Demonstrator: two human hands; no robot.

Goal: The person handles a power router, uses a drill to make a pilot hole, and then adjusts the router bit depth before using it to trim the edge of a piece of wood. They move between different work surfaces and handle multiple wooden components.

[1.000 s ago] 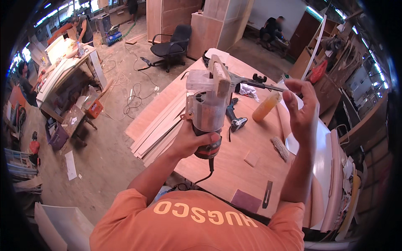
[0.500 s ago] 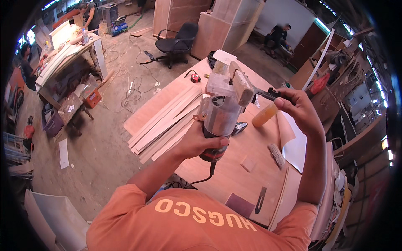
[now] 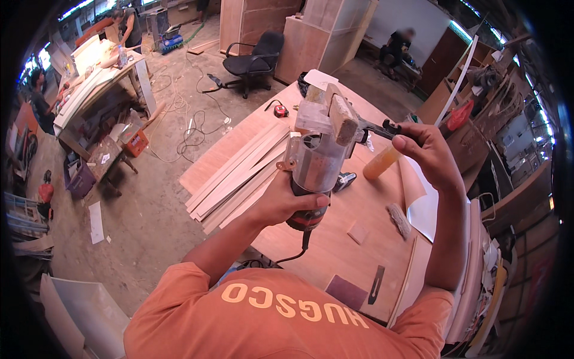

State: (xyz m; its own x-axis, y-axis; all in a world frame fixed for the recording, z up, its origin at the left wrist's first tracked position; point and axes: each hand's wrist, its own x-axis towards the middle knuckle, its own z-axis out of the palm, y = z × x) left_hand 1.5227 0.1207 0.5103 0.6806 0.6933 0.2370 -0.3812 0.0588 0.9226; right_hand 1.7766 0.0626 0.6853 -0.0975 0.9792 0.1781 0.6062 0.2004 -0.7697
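Observation:
My left hand [image 3: 280, 200] is wrapped round the body of a trim router [image 3: 318, 169], held up over the table with its base end upward. The router's black cord hangs down toward my shirt. A worn wooden block [image 3: 344, 118] sits at the base end, beside a clear plastic guard [image 3: 313, 116]. My right hand [image 3: 426, 151] pinches the end of a dark wrench [image 3: 378, 128], which reaches toward the router's top behind the block. The block hides the wrench's far end.
Below lies a plywood-topped table [image 3: 311, 254] with several thin wood strips [image 3: 239, 173], a red tape measure [image 3: 281, 110], an amber cylinder [image 3: 381, 163], a small wood square [image 3: 358, 233] and a sanding sheet [image 3: 347, 291]. Beyond stand an office chair [image 3: 257, 60] and a cluttered workbench [image 3: 98, 81] with people nearby.
The view has shifted slightly. Both hands keep their holds on the router and wrench, and the wrench's angle looks barely different.

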